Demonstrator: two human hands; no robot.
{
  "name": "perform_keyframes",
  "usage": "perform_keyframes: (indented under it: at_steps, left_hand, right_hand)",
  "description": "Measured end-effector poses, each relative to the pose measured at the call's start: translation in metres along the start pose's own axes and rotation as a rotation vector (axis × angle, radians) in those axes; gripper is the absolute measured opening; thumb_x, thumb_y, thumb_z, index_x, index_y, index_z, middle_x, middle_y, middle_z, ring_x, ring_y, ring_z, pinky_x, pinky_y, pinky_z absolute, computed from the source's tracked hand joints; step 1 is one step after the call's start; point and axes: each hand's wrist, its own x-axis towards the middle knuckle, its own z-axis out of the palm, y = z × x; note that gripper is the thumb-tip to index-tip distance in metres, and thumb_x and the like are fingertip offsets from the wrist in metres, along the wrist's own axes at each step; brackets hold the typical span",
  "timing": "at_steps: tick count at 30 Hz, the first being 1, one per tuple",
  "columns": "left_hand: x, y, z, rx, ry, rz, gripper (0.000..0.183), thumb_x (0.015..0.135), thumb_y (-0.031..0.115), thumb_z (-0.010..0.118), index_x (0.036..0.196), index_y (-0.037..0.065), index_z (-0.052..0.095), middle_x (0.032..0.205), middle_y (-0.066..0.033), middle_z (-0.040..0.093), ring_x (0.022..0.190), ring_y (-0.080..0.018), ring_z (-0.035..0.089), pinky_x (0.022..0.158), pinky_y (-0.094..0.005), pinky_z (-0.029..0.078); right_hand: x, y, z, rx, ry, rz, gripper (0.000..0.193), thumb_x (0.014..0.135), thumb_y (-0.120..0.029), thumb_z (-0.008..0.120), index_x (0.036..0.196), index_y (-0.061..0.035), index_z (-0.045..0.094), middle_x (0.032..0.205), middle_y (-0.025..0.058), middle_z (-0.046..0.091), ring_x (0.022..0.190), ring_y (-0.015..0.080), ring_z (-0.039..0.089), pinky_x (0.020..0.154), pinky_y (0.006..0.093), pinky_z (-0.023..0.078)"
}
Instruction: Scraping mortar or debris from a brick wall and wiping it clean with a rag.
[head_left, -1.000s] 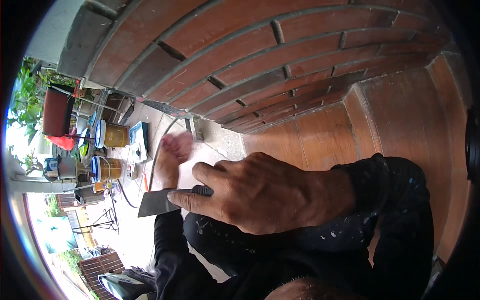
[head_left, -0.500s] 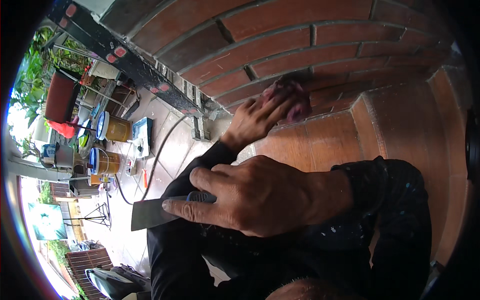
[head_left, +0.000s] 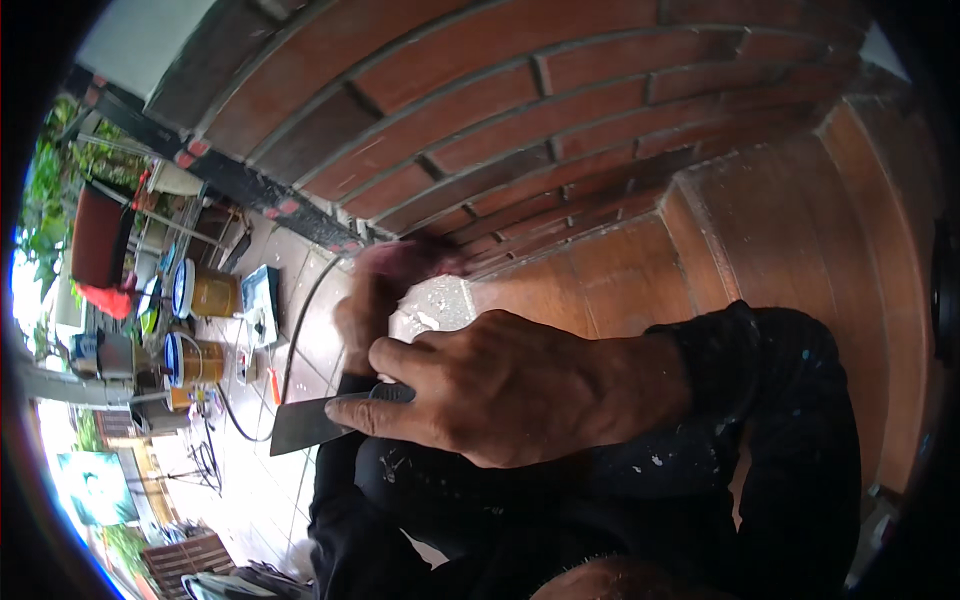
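My right hand [head_left: 520, 390] is wrapped round the handle of a putty knife in the middle of the view. Its flat metal blade [head_left: 303, 427] points left, with a finger laid along it. Beyond it, my left hand [head_left: 365, 315], smeared by motion, holds a dark pinkish-red rag [head_left: 412, 262] against the lower left end of the brick wall [head_left: 480, 110]. The rag hides most of the left fingers. Just below the rag lies a pale speckled patch of floor [head_left: 440, 303].
Orange-brown tiled steps [head_left: 580, 290] run along the wall to the right. At left stand buckets [head_left: 212, 290], a paint tray [head_left: 262, 305] and a dark red chair [head_left: 102, 232]. A dark hose [head_left: 292, 340] curves over the pale floor tiles. A black post [head_left: 240, 185] borders the wall.
My left hand has slid the rag left along the foot of the wall, to its end. The right hand keeps its hold on the putty knife. The view has shifted slightly.
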Motion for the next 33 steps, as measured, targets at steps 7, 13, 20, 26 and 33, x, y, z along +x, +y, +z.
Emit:
perform_keyframes:
  at_steps: [7,13,20,26,33]
  left_hand:
    - [-0.076,-0.058,-0.028,-0.375,0.138,-0.779,0.054,0.106,0.031,0.056,0.149,-0.001,0.052,0.148,-0.0195,0.057,0.128,-0.0247,0.059,0.105,-0.038,0.044]
    - [0.011,0.028,-0.014,-1.229,-0.09,-0.567,0.047,0.113,0.028,0.048,0.144,-0.007,0.053,0.146,-0.0131,0.056,0.135,-0.0199,0.053,0.114,-0.0353,0.041]
    - [0.106,0.132,0.003,-1.915,-0.36,-0.682,0.057,0.112,0.042,0.037,0.149,0.0,0.049,0.145,-0.0138,0.06,0.131,-0.0264,0.06,0.113,-0.0426,0.046]
    - [0.127,0.186,0.025,-2.139,-0.699,-0.603,0.054,0.11,0.047,0.033,0.135,0.007,0.06,0.12,-0.009,0.069,0.105,-0.0225,0.068,0.086,-0.0402,0.058]
    - [0.112,0.223,0.014,-1.77,-0.806,-0.75,0.052,0.112,0.044,0.035,0.13,0.003,0.06,0.111,-0.0069,0.071,0.088,-0.0187,0.07,0.07,-0.0338,0.058]
  right_hand:
    - [-0.012,0.013,-0.036,0.069,0.028,0.041,0.038,0.101,-0.012,0.062,0.139,-0.0066,0.065,0.102,0.0178,0.065,0.069,0.0222,0.072,0.054,0.0312,0.063]
    - [-0.087,0.053,-0.084,-0.107,0.179,0.425,0.039,0.103,-0.019,0.065,0.141,-0.0084,0.066,0.115,0.0159,0.074,0.098,0.0204,0.074,0.079,0.032,0.059]
    - [-0.293,-0.017,-0.089,-0.717,0.156,1.421,0.044,0.1,-0.019,0.063,0.142,-0.0079,0.061,0.117,0.0192,0.072,0.108,0.0409,0.069,0.094,0.0451,0.055]
    - [-0.369,-0.052,-0.078,-0.766,-0.16,1.679,0.051,0.092,-0.017,0.069,0.142,-0.0096,0.061,0.11,0.029,0.07,0.105,0.0458,0.068,0.093,0.0479,0.056]
    - [-0.279,0.062,-0.132,-0.643,-0.117,1.45,0.037,0.103,-0.025,0.058,0.135,-0.007,0.066,0.12,0.0268,0.07,0.111,0.0457,0.067,0.094,0.0466,0.054]
